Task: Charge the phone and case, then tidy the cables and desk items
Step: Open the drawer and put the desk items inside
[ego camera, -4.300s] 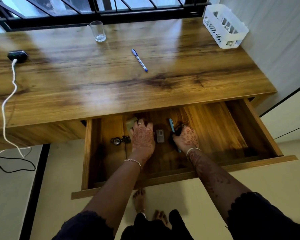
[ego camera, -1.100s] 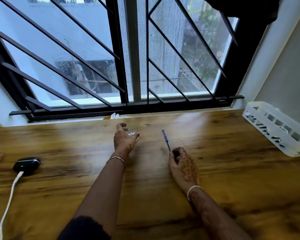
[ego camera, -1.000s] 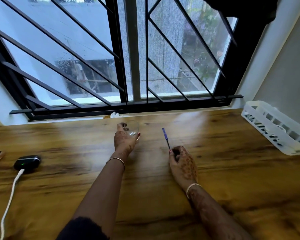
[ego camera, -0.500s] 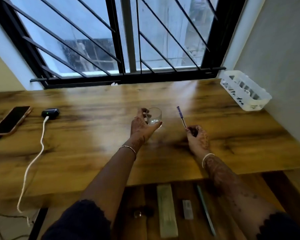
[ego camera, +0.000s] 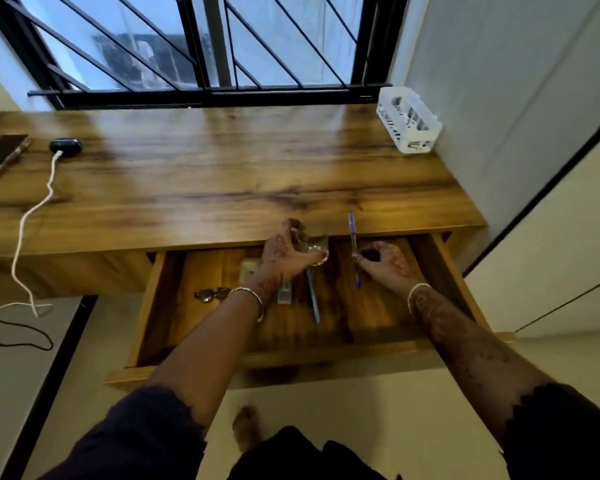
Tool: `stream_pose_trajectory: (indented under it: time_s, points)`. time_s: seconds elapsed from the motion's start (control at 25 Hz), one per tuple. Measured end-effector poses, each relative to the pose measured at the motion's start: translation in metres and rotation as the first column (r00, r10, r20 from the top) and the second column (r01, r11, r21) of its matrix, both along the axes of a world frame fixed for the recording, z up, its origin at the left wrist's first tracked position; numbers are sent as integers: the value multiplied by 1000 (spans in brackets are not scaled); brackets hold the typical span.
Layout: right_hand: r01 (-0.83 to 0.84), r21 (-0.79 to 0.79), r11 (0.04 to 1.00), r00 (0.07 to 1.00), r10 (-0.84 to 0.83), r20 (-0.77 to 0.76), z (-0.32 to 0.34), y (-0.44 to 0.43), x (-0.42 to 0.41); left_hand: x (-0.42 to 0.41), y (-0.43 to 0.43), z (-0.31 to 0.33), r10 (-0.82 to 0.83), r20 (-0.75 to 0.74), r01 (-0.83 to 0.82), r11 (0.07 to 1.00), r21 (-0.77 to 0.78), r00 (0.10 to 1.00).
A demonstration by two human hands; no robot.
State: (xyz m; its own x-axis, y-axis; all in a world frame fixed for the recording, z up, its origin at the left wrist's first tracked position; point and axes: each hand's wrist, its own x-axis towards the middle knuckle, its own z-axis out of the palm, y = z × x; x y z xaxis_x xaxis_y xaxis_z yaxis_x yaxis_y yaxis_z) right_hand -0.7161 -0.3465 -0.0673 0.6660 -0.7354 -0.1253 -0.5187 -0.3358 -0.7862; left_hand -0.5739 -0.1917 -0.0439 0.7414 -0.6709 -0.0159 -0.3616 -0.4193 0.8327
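Head view: left grip (ego camera: 282, 254) holds the glass (ego camera: 311, 243), right grip (ego camera: 385, 263) pinches the pen (ego camera: 352, 233), above drawer (ego camera: 378, 308).

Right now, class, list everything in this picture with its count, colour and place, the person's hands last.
desk: one, brown, below the window
drawer: one, brown, open under the desk
phone: one, dark, desk's far left
charging case: one, black, beside the phone
white cable: one, from case to floor
black cable: one, on the floor
basket: one, white, desk's back right corner
glass: one, clear, held over the drawer
blue pen: one, held over the drawer
teal pen: one, lying in the drawer
spectacles: one pair, dark, drawer's left
left hand: one, fingers round the glass
right hand: one, fingers pinching the blue pen
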Motion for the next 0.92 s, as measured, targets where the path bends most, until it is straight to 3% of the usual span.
stream_pose_trajectory:
  time_s: [0.16,0.24,0.52,0.92]
  points:
    - [-9,212,977,990,39,-138,-19,-3,-37,-37,-5,-26,-44,-33,46,996,72,998]
    - [14,241,971,986,27,-166,-28,-5,-41,-45,-11,-37,-62,-79,69,993,94,995]
    - [72,101,992,926,-29,-376,-61,-21,-26,-51,-39,-79,-35,-189,76,974,212,981]
    - [70,19,997,906,-56,-419,-69,-21,-20,-53,-44,-78,-55,-183,92,975,200,981]
